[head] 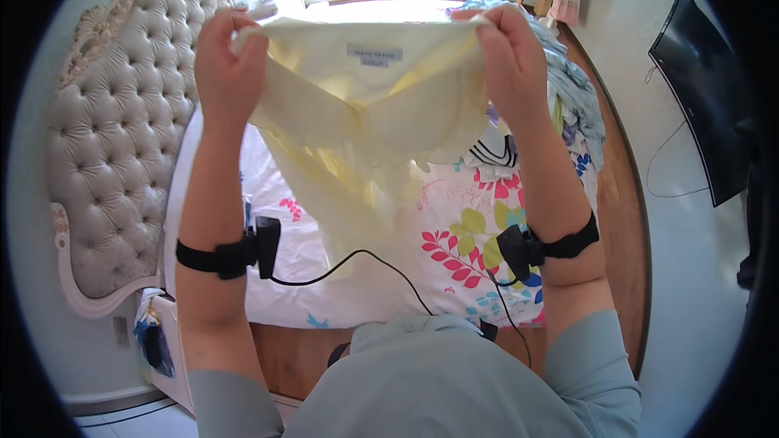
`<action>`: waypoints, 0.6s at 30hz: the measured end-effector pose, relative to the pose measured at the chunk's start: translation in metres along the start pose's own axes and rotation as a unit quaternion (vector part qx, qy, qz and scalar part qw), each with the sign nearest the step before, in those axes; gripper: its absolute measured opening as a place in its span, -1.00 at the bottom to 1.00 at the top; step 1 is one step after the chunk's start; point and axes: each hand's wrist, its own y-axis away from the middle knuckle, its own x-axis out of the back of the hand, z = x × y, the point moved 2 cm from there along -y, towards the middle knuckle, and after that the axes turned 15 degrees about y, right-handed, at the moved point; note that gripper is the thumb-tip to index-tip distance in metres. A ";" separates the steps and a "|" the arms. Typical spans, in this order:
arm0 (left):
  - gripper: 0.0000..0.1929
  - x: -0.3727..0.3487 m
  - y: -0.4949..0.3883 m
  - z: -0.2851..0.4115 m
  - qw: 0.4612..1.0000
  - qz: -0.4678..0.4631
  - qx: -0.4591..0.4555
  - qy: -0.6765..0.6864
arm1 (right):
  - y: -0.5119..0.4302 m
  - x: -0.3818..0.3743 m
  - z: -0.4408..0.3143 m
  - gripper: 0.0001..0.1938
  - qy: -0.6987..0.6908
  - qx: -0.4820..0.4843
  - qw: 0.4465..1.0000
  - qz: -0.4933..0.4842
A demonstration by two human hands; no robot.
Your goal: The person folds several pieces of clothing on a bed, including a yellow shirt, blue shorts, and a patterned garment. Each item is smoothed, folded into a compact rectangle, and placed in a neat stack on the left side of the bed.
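Observation:
A pale yellow garment (420, 115) with a V-shaped neckline hangs stretched out in front of me, above the bed. My left hand (231, 67) grips its upper left corner, and my right hand (514, 61) grips the upper right corner. Between them the top edge is pulled nearly straight. A grey label (374, 52) bearing writing shows on the inside of the back. The lower part of the garment drops in loose folds towards the bedsheet, and its far side is hidden.
The bed (377, 304) has a white sheet with a floral print. A tufted headboard (122, 121) stands at the left. Crumpled clothes (566, 85) are heaped along the right side. A television (700, 97) hangs on the right wall. Cables (359, 251) run from my forearm straps.

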 end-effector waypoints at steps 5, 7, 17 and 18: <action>-0.87 0.010 -0.090 0.054 0.992 -0.054 0.053 0.104 | -0.063 0.027 -0.035 -0.83 -0.109 0.001 0.993 0.038; -0.91 0.014 -0.110 0.080 0.995 -0.060 0.037 0.076 | -0.080 0.050 -0.055 -0.73 -0.028 0.090 0.995 -0.022; -0.78 0.022 -0.119 0.135 0.962 -0.062 -0.089 -0.250 | -0.111 0.063 -0.062 -0.69 0.259 0.162 0.951 -0.045; -0.78 0.021 -0.120 0.131 0.966 -0.043 -0.065 -0.245 | -0.110 0.060 -0.059 -0.68 0.277 0.162 0.946 -0.040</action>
